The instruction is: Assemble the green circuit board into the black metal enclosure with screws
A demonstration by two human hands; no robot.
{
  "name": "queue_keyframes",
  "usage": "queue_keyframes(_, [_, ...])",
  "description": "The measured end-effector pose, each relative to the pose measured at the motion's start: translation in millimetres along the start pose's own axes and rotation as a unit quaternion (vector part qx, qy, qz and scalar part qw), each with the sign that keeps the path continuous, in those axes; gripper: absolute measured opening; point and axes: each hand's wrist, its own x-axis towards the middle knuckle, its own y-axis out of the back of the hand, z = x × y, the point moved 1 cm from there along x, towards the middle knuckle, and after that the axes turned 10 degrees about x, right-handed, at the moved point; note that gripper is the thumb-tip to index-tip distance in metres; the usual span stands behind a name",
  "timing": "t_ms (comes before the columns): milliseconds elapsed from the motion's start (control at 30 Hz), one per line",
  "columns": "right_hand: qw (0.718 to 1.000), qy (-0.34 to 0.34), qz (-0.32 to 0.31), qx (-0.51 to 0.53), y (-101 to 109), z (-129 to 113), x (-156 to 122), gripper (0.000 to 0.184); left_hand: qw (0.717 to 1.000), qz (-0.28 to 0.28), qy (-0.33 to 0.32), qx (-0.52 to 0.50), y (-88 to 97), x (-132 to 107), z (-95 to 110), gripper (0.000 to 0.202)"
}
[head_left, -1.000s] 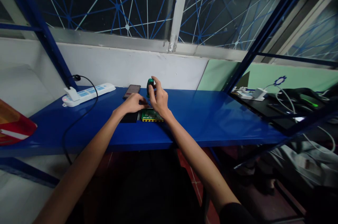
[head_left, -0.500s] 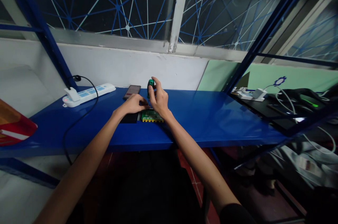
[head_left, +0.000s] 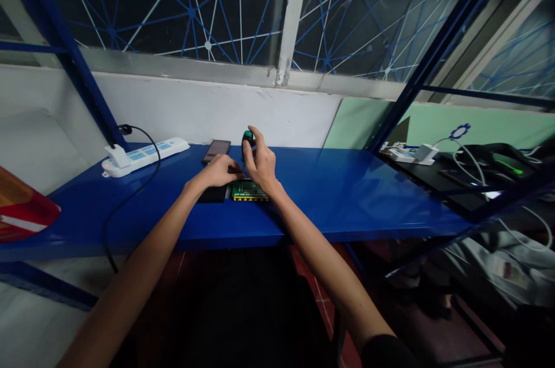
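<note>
My right hand (head_left: 261,164) is closed round the green and black handle of a screwdriver (head_left: 247,138), which stands upright with its lower end downward. Below it lies a green circuit board (head_left: 247,189) with a row of yellow parts along its front edge. My left hand (head_left: 218,171) is closed beside the screwdriver's lower end, fingers bent over the board's left rear corner. What those fingers pinch, if anything, is hidden. A flat black piece (head_left: 211,194) lies under my left hand, next to the board. The screwdriver's tip is too small to make out.
Behind my left hand a phone (head_left: 216,151) lies on the blue table (head_left: 338,194). A white power strip (head_left: 150,155) with a black cable (head_left: 143,186) is at the left. A red and orange object (head_left: 26,209) sits at the left edge. Chargers and cables (head_left: 427,153) crowd the right side.
</note>
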Motion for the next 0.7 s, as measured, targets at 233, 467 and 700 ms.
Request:
queue_keyframes(233, [1.000, -0.004, 0.006, 0.002, -1.3, 1.7, 0.2, 0.048, 1.000, 0.005, 0.004, 0.015, -1.4, -0.9, -0.9, 0.023])
queue_keyframes(467, [1.000, -0.004, 0.017, 0.015, 0.0, 0.4, 0.8, 0.047, 1.000, -0.007, 0.006, 0.026, -1.2, 0.1, -0.3, 0.022])
queue_keyframes(700, [1.000, 0.005, 0.019, 0.012, -0.5, 1.3, 0.6, 0.045, 1.000, -0.014, -0.009, 0.002, -3.8, 0.1, -2.8, 0.018])
